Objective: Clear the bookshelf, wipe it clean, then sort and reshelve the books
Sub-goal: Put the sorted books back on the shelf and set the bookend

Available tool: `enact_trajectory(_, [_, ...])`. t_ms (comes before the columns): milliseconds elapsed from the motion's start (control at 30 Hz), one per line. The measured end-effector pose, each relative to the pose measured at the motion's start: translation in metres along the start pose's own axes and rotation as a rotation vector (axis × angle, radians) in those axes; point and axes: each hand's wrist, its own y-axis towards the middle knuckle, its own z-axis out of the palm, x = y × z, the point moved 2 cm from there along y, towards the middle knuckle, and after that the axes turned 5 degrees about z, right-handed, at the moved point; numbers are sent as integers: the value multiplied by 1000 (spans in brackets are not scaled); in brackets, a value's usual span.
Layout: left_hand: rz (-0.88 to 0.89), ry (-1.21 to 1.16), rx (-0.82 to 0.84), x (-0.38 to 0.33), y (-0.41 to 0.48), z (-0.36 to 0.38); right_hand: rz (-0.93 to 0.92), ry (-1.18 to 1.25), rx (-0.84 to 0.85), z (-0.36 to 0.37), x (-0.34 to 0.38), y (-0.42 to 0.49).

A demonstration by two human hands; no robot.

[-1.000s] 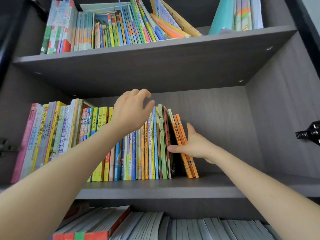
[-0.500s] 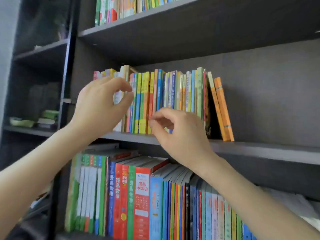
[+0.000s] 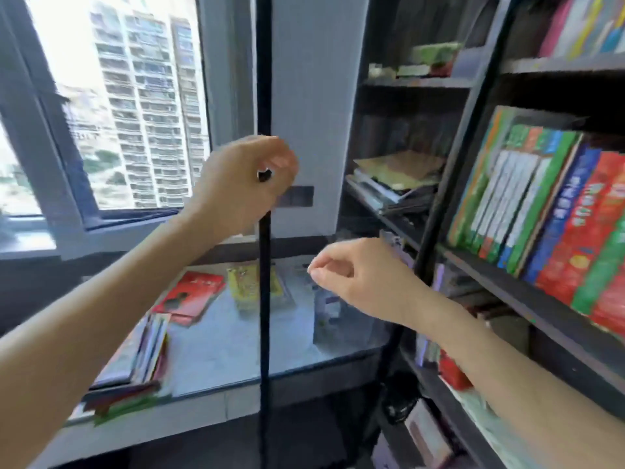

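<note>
The view faces the left end of the dark bookshelf [image 3: 507, 282] and a window. Upright books [image 3: 548, 211] with green, blue and red spines fill the shelf at the right. My left hand [image 3: 240, 184] hovers mid-air with its fingers curled toward the thumb and holds nothing; a thin black vertical bar [image 3: 264, 316] runs behind it. My right hand [image 3: 358, 279] hangs lower, to the left of the shelf, thumb and forefinger tips together, nothing visible between them. A red book [image 3: 189, 296] and a yellow book [image 3: 250, 286] lie flat on the pale ledge [image 3: 220, 346] under the window.
A leaning stack of books [image 3: 135, 367] sits at the ledge's left front corner. The narrow side shelves hold flat piles of books and papers [image 3: 395, 177]. The window [image 3: 118, 106] shows tower blocks. The picture is blurred by motion.
The view has swung left, from the shelf's row of upright books to the window ledge. Both hands have come away from the books and now hang curled in mid-air.
</note>
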Motion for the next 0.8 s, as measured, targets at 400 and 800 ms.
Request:
enact_trajectory(400, [-628, 269, 255, 311, -145, -111, 358, 401, 233, 277, 73, 131])
enact_trajectory(800, [-978, 39, 478, 452, -227, -13, 1347, 1354, -127, 423, -31, 252])
